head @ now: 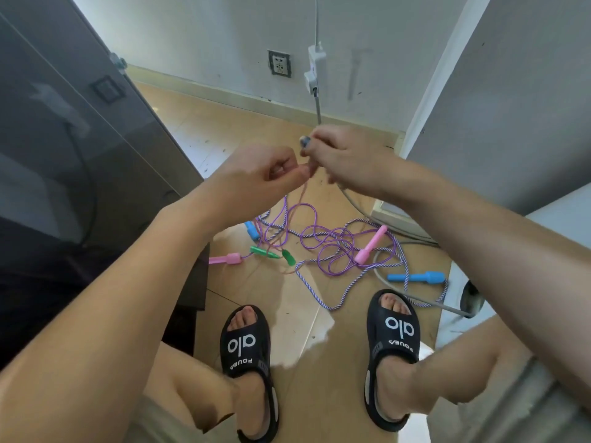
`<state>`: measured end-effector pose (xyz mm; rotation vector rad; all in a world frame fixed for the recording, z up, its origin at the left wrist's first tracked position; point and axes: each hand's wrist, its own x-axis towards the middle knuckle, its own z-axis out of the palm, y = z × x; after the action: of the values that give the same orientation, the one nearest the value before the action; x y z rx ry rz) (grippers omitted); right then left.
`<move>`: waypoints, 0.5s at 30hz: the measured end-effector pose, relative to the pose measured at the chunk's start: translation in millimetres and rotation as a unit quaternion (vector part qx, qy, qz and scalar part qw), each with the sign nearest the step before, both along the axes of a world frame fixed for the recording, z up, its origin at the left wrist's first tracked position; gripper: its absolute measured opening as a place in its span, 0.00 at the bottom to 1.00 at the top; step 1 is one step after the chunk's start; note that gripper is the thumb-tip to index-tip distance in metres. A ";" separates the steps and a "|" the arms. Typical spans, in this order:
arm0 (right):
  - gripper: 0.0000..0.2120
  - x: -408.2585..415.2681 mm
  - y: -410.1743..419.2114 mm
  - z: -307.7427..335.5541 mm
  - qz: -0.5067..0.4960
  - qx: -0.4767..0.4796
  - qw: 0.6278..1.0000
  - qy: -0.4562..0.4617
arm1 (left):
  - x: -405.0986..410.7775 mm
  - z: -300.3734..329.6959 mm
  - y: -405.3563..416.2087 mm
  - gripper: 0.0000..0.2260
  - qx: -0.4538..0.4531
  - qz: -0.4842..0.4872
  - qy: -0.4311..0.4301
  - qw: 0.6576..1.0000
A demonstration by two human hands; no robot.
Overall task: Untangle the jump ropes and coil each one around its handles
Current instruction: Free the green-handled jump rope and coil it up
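On the floor point(287, 314), between the two black sandals point(246, 343) and the wall, the jump ropes are lying in one tangle: purple cord point(315, 238) in the middle, striped cord point(307, 282) looping toward 5 o'clock. Pink handles point(371, 247) are sitting at 9 and 2 o'clock of the pile, blue handles point(415, 277) at 11 and 4, green handles point(265, 251) at 8. Above it, left hand point(259, 174) is pinching a thin pinkish cord point(302, 195) that is hanging down into the pile. Right hand point(343, 155) is clenching a small dark object point(305, 142), can't tell what; grip is closed around it.
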<state>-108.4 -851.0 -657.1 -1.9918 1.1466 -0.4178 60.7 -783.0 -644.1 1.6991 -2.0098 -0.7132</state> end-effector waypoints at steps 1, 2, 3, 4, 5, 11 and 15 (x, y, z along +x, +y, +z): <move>0.16 4.4 4.9 -1.7 0.017 0.027 0.999 -0.012 | -3.2 1.3 0.3 0.14 -0.005 -0.009 0.007 1.000; 0.17 7.9 9.0 -2.9 0.027 0.058 0.997 -0.031 | -4.9 2.3 0.5 0.13 -0.005 -0.016 0.015 1.000; 0.19 10.1 11.0 -4.3 0.026 0.081 0.995 -0.045 | -4.7 2.6 -0.1 0.13 -0.001 -0.017 0.022 1.000; 0.20 10.4 11.5 -3.9 0.018 0.085 0.995 -0.047 | -3.2 2.4 -1.1 0.14 0.002 -0.012 0.022 1.000; 0.19 9.5 10.5 -2.7 0.006 0.064 0.997 -0.037 | -0.6 1.6 -2.3 0.15 0.005 -0.003 0.015 1.000; 0.07 -7.4 -1.8 9.6 -0.014 -0.032 0.999 0.006 | 8.4 -2.0 -2.8 0.21 0.032 -0.001 -0.061 0.998; 0.07 -27.4 -18.8 12.6 -0.049 -0.089 0.988 0.114 | 14.1 -2.2 -4.1 0.22 0.055 0.016 -0.108 0.992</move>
<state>-135.8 -869.8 -644.5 -2.1877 1.3957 -0.3609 74.7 -787.0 -646.3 1.9409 -2.1164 -0.6644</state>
